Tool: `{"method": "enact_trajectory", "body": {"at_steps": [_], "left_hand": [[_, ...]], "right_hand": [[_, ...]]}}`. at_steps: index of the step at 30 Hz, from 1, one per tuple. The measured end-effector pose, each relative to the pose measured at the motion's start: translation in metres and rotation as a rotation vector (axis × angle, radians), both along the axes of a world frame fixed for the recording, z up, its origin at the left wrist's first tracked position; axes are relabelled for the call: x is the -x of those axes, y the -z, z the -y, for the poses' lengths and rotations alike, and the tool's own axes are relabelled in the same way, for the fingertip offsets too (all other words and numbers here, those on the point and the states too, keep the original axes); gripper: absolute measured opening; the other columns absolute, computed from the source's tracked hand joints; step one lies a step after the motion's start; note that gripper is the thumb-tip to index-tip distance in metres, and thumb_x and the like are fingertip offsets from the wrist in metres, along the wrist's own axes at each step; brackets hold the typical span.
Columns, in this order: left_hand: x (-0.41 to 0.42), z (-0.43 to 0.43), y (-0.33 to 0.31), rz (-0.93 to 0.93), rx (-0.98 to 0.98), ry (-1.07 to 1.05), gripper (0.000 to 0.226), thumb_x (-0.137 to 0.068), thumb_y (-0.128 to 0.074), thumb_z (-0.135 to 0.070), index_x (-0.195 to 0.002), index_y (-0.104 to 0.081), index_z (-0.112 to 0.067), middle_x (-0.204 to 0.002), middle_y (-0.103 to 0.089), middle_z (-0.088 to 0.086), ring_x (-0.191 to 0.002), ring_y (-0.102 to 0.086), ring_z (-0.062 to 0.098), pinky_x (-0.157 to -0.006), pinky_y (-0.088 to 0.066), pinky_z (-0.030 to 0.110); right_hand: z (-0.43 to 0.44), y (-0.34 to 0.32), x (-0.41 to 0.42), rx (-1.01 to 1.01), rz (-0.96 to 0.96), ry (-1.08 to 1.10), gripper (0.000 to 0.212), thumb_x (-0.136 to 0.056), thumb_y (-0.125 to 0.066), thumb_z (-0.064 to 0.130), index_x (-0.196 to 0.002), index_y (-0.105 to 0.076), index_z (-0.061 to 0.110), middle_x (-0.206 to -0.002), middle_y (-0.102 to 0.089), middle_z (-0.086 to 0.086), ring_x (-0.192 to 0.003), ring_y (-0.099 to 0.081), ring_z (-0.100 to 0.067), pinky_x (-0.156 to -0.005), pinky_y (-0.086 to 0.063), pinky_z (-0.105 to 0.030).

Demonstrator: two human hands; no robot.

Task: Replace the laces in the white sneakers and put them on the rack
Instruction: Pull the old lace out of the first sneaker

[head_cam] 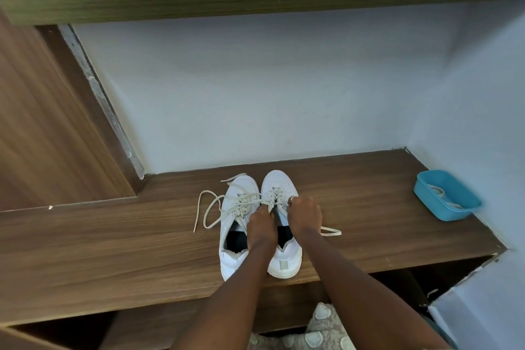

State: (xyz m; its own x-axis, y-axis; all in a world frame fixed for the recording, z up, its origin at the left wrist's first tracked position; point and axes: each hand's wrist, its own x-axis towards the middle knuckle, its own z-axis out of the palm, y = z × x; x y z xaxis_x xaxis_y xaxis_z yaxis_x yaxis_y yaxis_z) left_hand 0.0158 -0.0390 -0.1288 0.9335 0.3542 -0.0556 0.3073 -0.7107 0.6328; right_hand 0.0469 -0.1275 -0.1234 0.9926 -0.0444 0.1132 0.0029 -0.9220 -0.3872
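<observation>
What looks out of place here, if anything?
The white sneaker on the left has its beige lace trailing loose across the brown wooden shelf. The plaster along the wall's left edge is chipped and rough. Nothing else stands out.

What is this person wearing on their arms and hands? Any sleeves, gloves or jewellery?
No sleeves or gloves show; both arms are bare as far as the view reaches. The left hand wears nothing that can be seen. The right hand has a thin silvery ring on one finger. No watch or bracelet shows on either wrist.
</observation>
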Motion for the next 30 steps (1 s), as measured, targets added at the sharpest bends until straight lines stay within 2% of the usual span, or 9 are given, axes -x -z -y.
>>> {"method": "enact_trajectory", "body": {"at_steps": [3,5,9,15,19,23,30], "left_hand": [[-0.0002,0.0001,0.0009,-0.001,-0.004,-0.007,0.03,-0.1,-0.036,-0.022,-0.117,-0.056,-0.008,-0.115,-0.062,0.012,-0.108,-0.056,0.028,-0.083,-0.044,0.034],[-0.0005,0.0001,0.0019,0.007,-0.009,-0.006,0.03,-0.101,-0.036,-0.022,-0.118,-0.056,-0.009,-0.115,-0.063,0.011,-0.108,-0.057,0.027,-0.084,-0.044,0.034],[0.0004,-0.0001,0.0016,0.023,0.003,-0.002,0.03,-0.101,-0.036,-0.022,-0.116,-0.057,-0.009,-0.113,-0.063,0.011,-0.106,-0.058,0.028,-0.084,-0.044,0.034],[-0.0002,-0.0003,0.0031,0.026,0.002,0.002,0.03,-0.101,-0.035,-0.023,-0.113,-0.058,-0.008,-0.111,-0.064,0.011,-0.103,-0.058,0.027,-0.082,-0.043,0.033],[-0.001,-0.0006,0.0038,0.021,-0.016,0.006,0.03,-0.101,-0.036,-0.022,-0.116,-0.057,-0.008,-0.113,-0.063,0.011,-0.105,-0.057,0.027,-0.083,-0.043,0.032],[0.0001,0.0001,0.003,0.033,-0.012,0.001,0.029,-0.1,-0.035,-0.02,-0.115,-0.057,-0.008,-0.113,-0.063,0.011,-0.105,-0.058,0.027,-0.082,-0.043,0.033],[-0.0006,0.0001,0.0032,0.042,-0.025,0.005,0.029,-0.101,-0.035,-0.02,-0.115,-0.058,-0.009,-0.112,-0.064,0.01,-0.105,-0.058,0.027,-0.079,-0.042,0.031]], "right_hand": [[0.0066,0.0026,0.0008,-0.04,-0.04,0.05,0.027,-0.098,-0.039,0.012,-0.108,-0.064,0.007,-0.104,-0.066,-0.009,-0.097,-0.06,-0.021,-0.077,-0.046,-0.026],[0.0094,0.0028,0.0014,-0.103,-0.054,0.027,0.028,-0.097,-0.042,0.009,-0.112,-0.065,0.008,-0.105,-0.067,-0.01,-0.097,-0.062,-0.023,-0.072,-0.043,-0.024],[0.0073,0.0025,0.0008,-0.114,-0.029,-0.113,0.034,-0.096,-0.045,0.006,-0.124,-0.062,0.016,-0.113,-0.067,-0.007,-0.102,-0.06,-0.022,-0.082,-0.046,-0.025],[0.005,-0.0045,-0.0012,-0.034,-0.022,-0.118,0.028,-0.096,-0.04,0.007,-0.115,-0.061,0.006,-0.114,-0.061,-0.009,-0.105,-0.057,-0.023,-0.088,-0.046,-0.03],[0.0068,-0.0018,-0.0022,-0.025,-0.053,-0.132,0.027,-0.098,-0.042,0.008,-0.116,-0.06,0.008,-0.113,-0.061,-0.009,-0.104,-0.057,-0.022,-0.084,-0.047,-0.028],[0.0039,-0.0003,-0.0026,-0.014,-0.048,-0.199,0.031,-0.098,-0.043,0.009,-0.123,-0.061,0.013,-0.116,-0.062,-0.006,-0.106,-0.056,-0.022,-0.086,-0.047,-0.028],[0.007,-0.005,-0.0044,0.097,-0.046,-0.212,0.024,-0.098,-0.039,0.008,-0.113,-0.057,0.007,-0.113,-0.059,-0.009,-0.103,-0.058,-0.025,-0.085,-0.047,-0.033]]}}
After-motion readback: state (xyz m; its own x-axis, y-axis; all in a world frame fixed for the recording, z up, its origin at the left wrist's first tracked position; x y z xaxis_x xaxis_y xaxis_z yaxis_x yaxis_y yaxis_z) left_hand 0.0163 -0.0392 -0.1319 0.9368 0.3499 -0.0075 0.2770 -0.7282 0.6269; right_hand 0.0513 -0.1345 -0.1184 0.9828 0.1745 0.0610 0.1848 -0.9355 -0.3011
